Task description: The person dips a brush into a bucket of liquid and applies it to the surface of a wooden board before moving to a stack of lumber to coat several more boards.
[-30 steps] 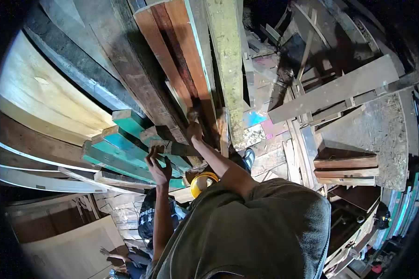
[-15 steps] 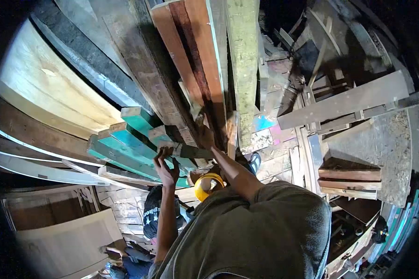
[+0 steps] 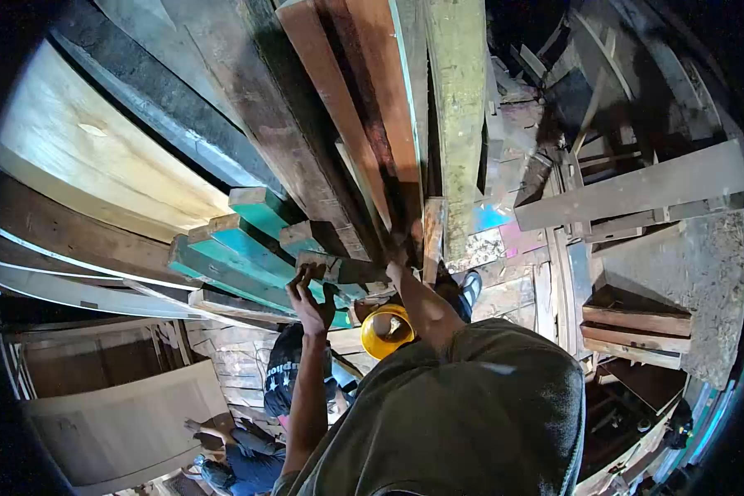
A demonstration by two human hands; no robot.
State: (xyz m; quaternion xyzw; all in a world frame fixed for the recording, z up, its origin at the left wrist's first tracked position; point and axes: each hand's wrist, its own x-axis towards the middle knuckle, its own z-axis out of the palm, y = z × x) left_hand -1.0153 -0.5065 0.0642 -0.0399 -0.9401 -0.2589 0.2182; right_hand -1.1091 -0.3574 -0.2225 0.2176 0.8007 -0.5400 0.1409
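Observation:
My left hand [image 3: 310, 304] is at the sawn end of a dark wooden beam [image 3: 351, 271], its fingers spread and slightly curled with the fingertips against the end. My right hand [image 3: 399, 271] is at the beam's other end, by the foot of the upright reddish-brown planks [image 3: 386, 91]; its fingers are mostly hidden. Left of the beam lies a stack of green-painted beams [image 3: 248, 256] with bare sawn ends. A yellow hard hat [image 3: 386, 331] shows just below my hands, worn by a person bent underneath.
Large boards [image 3: 99, 132] lean at the left, and a thick weathered beam [image 3: 264, 124] stands ahead. A pale yellowish plank [image 3: 460, 116] stands right of the reddish ones. Wooden framing [image 3: 636, 190] fills the right side. Another person [image 3: 244, 459] is at the lower left.
My right hand has come down along the upright planks towards the beam's end. My left hand stays at the beam end. The whole view has shifted slightly.

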